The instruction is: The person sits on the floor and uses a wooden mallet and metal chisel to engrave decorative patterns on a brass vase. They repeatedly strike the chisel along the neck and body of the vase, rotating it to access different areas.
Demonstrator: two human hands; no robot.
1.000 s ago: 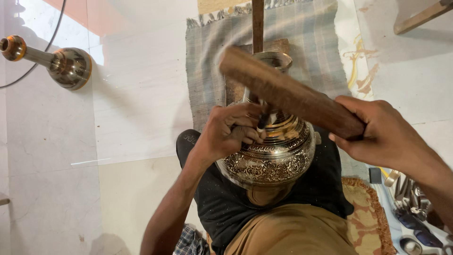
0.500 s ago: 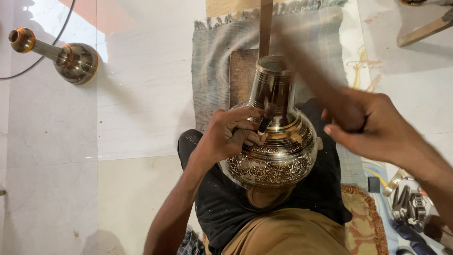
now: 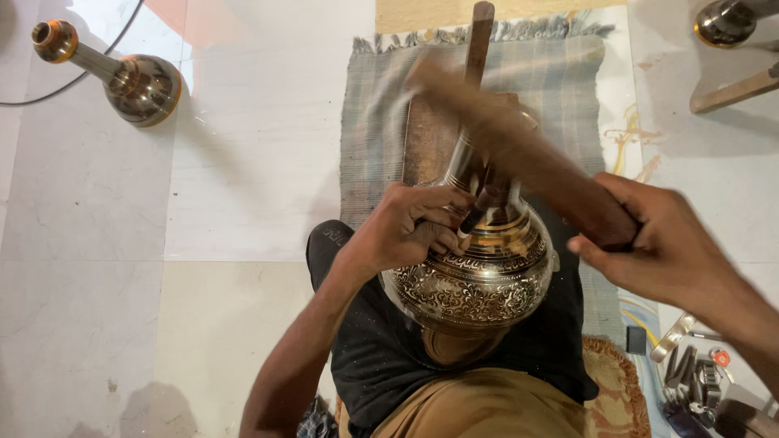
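Observation:
An engraved brass vase (image 3: 475,280) rests on my lap, its neck pointing away over a wooden block (image 3: 422,142). My left hand (image 3: 410,227) lies on the vase's shoulder and grips a small dark chisel (image 3: 479,212) with its tip against the metal. My right hand (image 3: 657,243) is closed round a wooden mallet (image 3: 519,146), which is blurred with motion above the vase neck and the chisel.
A grey woven mat (image 3: 560,89) lies on the pale tiled floor under the block. Another brass vase (image 3: 134,81) lies at the far left, one more (image 3: 722,20) at the top right. Metal tools (image 3: 690,373) lie at the lower right.
The mallet swung up to the right, then back down over the vase neck and chisel. My left hand has stayed on the vase shoulder with the chisel.

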